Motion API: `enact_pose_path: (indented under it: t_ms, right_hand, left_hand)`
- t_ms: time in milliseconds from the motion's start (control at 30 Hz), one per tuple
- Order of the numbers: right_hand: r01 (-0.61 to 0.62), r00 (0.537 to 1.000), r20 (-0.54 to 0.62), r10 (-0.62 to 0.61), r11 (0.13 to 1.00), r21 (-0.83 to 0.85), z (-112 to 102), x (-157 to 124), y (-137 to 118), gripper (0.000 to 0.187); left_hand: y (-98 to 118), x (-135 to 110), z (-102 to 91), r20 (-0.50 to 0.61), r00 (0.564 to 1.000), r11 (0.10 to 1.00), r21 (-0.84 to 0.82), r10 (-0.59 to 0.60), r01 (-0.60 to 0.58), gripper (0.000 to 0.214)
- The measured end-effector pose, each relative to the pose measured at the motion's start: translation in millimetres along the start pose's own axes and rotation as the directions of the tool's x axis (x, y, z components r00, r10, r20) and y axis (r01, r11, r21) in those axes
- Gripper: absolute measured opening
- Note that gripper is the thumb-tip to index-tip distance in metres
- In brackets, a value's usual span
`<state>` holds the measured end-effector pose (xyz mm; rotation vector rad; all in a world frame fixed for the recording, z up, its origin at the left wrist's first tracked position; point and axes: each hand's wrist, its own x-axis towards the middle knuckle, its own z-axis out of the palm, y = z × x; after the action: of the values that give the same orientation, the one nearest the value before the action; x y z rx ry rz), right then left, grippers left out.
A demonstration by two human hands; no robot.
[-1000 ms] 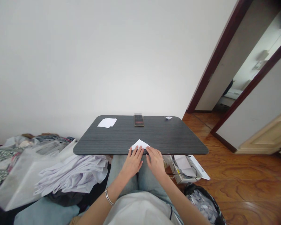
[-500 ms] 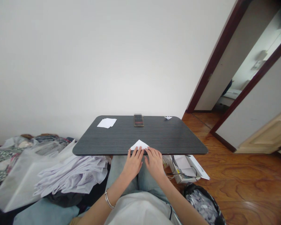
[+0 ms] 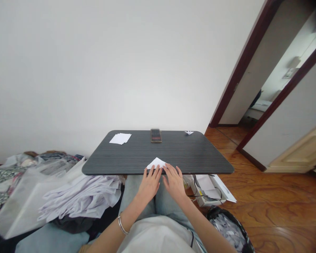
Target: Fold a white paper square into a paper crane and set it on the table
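A white sheet of paper [image 3: 156, 162], folded into a triangle with its tip pointing away from me, lies at the near edge of the dark table [image 3: 137, 151]. The fingertips of my left hand [image 3: 150, 181] rest on its lower left side, fingers stretched out. My right hand [image 3: 173, 180] lies with spread fingers on its lower right side. Both palms reach over the table's front edge. The lower part of the paper is hidden under my fingers.
At the table's far left is a stack of white paper [image 3: 120, 138]. A phone on a stand [image 3: 156, 135] stands at the back middle, and a small folded paper piece [image 3: 189, 133] at the far right. Below right are a box with cables [image 3: 209, 200] and a bag-lined bin [image 3: 229, 228].
The fingers of my right hand have shifted slightly and spread a little more over the paper. My left hand stays almost where it was.
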<state>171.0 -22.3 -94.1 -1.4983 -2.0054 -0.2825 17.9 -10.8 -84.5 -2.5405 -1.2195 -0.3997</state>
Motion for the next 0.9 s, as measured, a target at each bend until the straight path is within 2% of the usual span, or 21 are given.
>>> enact_pose_path:
  t_ms: [267,900]
  right_hand:
    - [0.011,0.998,0.057,-0.012,1.000,0.014,2,1,0,0.038]
    - [-0.112,0.994,-0.002,0.112,0.993,-0.029,7,-8,-16,0.041]
  left_hand:
    - [4,-1,4.9,-0.031,0.997,0.998,-0.003,-0.069,0.069,0.051]
    - [7,3,-3.2,0.012,0.998,0.998,-0.007,-0.064,0.064,0.051]
